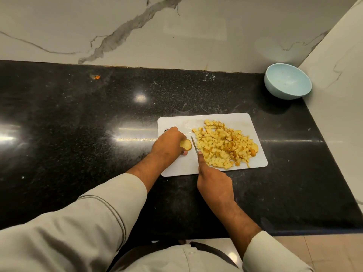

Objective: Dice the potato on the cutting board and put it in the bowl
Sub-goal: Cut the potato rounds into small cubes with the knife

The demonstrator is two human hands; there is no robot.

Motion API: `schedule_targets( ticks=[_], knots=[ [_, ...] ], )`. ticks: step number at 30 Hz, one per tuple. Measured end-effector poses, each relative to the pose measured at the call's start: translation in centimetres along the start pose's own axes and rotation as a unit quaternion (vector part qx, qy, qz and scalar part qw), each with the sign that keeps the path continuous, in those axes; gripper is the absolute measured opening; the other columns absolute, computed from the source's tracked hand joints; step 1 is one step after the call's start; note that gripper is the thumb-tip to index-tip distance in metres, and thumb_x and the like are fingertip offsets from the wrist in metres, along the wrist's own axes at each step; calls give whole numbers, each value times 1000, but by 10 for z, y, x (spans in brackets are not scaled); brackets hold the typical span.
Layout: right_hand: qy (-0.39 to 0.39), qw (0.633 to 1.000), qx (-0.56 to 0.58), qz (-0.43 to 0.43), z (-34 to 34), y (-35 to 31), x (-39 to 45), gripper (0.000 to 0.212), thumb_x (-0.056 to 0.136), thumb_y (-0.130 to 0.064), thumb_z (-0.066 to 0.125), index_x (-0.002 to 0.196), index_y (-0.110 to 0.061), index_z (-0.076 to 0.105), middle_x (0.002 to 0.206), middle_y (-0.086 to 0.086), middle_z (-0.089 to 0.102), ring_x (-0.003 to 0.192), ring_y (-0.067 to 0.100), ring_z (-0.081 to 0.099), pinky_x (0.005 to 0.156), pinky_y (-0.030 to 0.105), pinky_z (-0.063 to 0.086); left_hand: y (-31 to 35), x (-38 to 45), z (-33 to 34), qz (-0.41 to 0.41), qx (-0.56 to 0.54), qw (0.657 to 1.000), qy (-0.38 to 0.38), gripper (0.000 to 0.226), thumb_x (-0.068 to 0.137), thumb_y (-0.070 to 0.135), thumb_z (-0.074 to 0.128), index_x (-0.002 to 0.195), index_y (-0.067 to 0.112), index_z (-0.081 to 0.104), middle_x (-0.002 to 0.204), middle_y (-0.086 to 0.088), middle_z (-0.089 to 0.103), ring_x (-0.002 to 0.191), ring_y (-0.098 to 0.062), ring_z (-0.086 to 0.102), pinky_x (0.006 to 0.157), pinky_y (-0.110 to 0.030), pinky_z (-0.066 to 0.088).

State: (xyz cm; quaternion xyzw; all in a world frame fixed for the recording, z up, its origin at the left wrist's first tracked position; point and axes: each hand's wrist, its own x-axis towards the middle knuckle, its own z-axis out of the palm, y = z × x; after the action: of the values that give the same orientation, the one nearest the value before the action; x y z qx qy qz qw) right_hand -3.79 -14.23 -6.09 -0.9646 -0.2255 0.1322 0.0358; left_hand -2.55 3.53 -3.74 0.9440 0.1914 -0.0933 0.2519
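Black polished worktop against a marbled wall, bearing a white cutting board. Left hand grips the last uncut potato piece on the board; right hand grips a knife, forefinger along its spine. Diced potato lies heaped at the board's right. Pale blue bowl stands well apart in the corner.

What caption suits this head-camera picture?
Left hand holds the last potato piece on a white cutting board; right hand grips a knife beside diced cubes.
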Motion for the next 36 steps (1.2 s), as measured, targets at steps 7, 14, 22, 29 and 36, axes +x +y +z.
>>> schedule_targets(
  ticks=[7, 14, 22, 29, 36],
  knots=[
    [13, 1000, -5, -15, -1, -17, 7, 67, 96, -21, 35, 153, -31, 1, 62, -4, 31, 52, 16, 34, 44, 29, 20, 15, -4, 2, 4, 84, 996, 37, 41, 79, 27, 76, 117, 14, 66, 111, -8, 56, 104, -29, 55, 82, -39, 49],
    [-4, 999, 41, -21, 1, -31, 13, 66, 96, -16, 35, 154, -24, 4, 67, -1, 37, 59, 20, 41, 52, 32, 31, 23, 1, -1, -16, 99, 995, 17, 36, 80, 21, 74, 113, 10, 66, 108, -9, 59, 100, -30, 60, 80, -36, 51],
    [-23, 999, 17, -24, -8, -40, 29, 67, 95, -13, 34, 154, -25, 4, 77, 3, 55, 67, 24, 54, 56, 34, 33, 24, 2, -6, -24, 69, 997, 27, 20, 83, 11, 65, 102, 7, 68, 101, -11, 64, 92, -30, 62, 74, -34, 50],
    [-48, 998, 15, -25, -4, -30, 5, 71, 94, -14, 36, 154, -24, -1, 90, 7, 62, 70, 25, 54, 57, 33, 33, 22, 0, -6, -33, 42, 998, 13, 38, 74, 21, 80, 108, 9, 68, 107, -9, 63, 98, -30, 61, 79, -35, 49],
    [-66, 997, -8, -27, 5, -11, -48, 70, 97, -19, 33, 152, -26, -8, 75, -1, 49, 63, 21, 52, 54, 31, 35, 18, 1, -6, -40, 14, 999, -6, 48, 74, 23, 82, 117, 9, 65, 116, -10, 61, 105, -29, 58, 87, -36, 48]
  ],
)
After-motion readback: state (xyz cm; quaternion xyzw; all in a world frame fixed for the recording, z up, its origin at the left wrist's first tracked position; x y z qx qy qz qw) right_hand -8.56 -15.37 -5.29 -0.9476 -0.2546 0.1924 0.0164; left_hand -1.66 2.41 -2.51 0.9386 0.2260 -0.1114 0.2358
